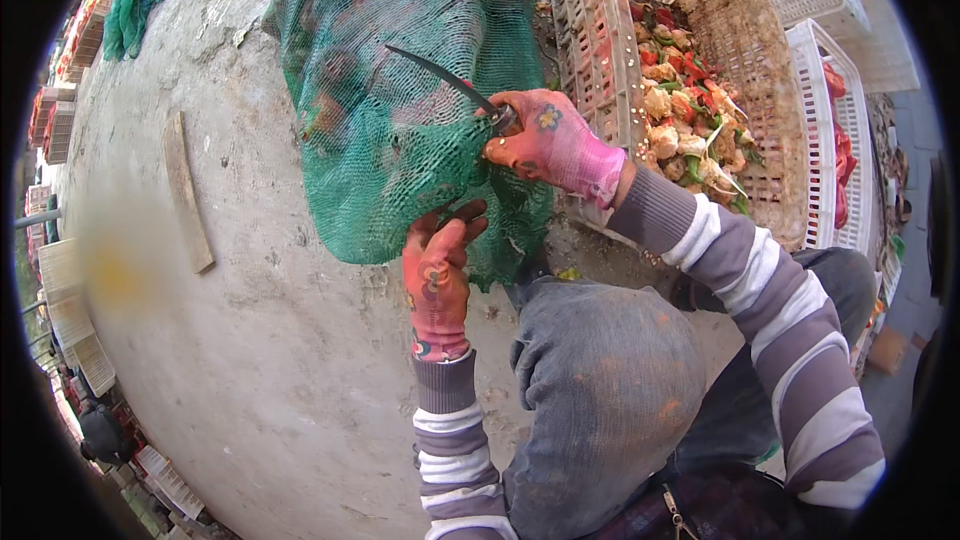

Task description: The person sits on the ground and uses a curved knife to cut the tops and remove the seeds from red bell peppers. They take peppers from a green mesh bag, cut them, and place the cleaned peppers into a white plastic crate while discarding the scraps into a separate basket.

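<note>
My right hand (551, 139), in a pink and orange flowered glove, grips a knife (442, 75) with a dark curved blade. The blade points up and left over a green mesh bag (375, 172). Round, reddish things show dimly through the mesh. Beneath the right hand, the net is gathered into folds. My left hand (437, 285), gloved alike, is at the bag's near edge with its fingers bent and dark-stained at the tips. Whether those fingers pinch the mesh is unclear.
A dirty plastic crate (757, 112) at right holds pepper cores and scraps (682, 112). Beside it stands a white crate (821, 157) with red contents. A wooden strip (187, 195) and green netting (139, 11) lie on the concrete floor (262, 375). A person (105, 431) is far left.
</note>
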Tool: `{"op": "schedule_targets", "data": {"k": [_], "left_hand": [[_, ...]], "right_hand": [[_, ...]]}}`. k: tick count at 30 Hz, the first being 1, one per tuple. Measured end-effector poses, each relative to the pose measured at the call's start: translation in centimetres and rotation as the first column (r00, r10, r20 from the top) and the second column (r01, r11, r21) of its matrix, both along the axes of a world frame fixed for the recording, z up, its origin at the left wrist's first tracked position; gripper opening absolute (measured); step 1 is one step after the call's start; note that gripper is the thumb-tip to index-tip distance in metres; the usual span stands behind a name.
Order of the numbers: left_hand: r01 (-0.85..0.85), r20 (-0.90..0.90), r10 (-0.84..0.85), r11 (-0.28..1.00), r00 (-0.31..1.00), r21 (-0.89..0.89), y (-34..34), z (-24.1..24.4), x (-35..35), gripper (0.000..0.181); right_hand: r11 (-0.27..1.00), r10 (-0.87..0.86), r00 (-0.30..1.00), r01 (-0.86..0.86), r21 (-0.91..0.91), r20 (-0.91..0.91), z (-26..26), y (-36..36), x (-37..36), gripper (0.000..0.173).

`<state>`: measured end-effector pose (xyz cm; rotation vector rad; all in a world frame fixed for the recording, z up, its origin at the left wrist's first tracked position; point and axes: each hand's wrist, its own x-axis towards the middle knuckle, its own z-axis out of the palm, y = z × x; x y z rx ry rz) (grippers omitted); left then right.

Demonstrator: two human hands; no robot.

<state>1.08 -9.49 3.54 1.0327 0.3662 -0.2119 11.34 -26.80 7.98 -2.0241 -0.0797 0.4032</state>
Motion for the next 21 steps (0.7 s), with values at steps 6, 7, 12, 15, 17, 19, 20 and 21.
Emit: {"op": "schedule_targets", "data": {"k": [6, 7, 12, 15, 17, 19, 20, 21], "left_hand": [[0.274, 0.019, -0.3, 0.895, 0.954, 0.352, -2.1, -0.1, 1.2, 0.028], [0.247, 0.094, -0.348, 0.808, 0.933, 0.535, -2.1, -2.4, 2.4, 0.025], [-0.158, 0.339, -0.331, 0.468, 0.881, 0.869, -2.0, -13.0, 9.1, 0.018], [0.003, -0.236, -0.39, -0.513, 0.89, 0.859, 1.1, -17.9, 13.6, 0.021], [0.165, -0.419, -0.387, -0.541, 0.821, 0.824, 0.0, -19.0, 15.4, 0.023], [0.26, -0.502, -0.377, -0.534, 0.779, 0.804, 0.3, -19.1, 16.1, 0.026], [0.283, -0.528, -0.384, -0.536, 0.758, 0.795, 0.3, -19.0, 16.2, 0.027], [0.307, -0.546, -0.383, -0.53, 0.745, 0.79, 0.6, -18.8, 16.2, 0.029]], "right_hand": [[0.992, 0.125, 0.958, -0.115, -0.051, 0.257, 3.7, -1.0, 0.8, 0.03], [0.975, 0.221, 0.892, -0.191, -0.113, 0.395, 3.9, -1.1, 1.0, 0.029], [0.924, 0.378, 0.7, -0.325, -0.202, 0.605, 6.7, -0.9, 1.3, 0.032], [0.924, 0.253, 0.669, -0.382, 0.031, 0.699, 7.2, -0.6, 2.5, 0.021], [0.93, 0.213, 0.967, -0.245, 0.274, 0.144, 10.8, -1.7, 1.9, 0.021], [0.924, 0.115, 0.973, -0.031, 0.382, -0.199, 11.4, -1.5, 1.2, 0.024], [0.95, 0.118, 0.969, -0.048, 0.308, -0.215, 12.3, -1.8, 1.3, 0.025], [0.944, 0.147, 0.968, -0.076, 0.322, -0.203, 12.0, -2.2, 1.3, 0.026]]}}
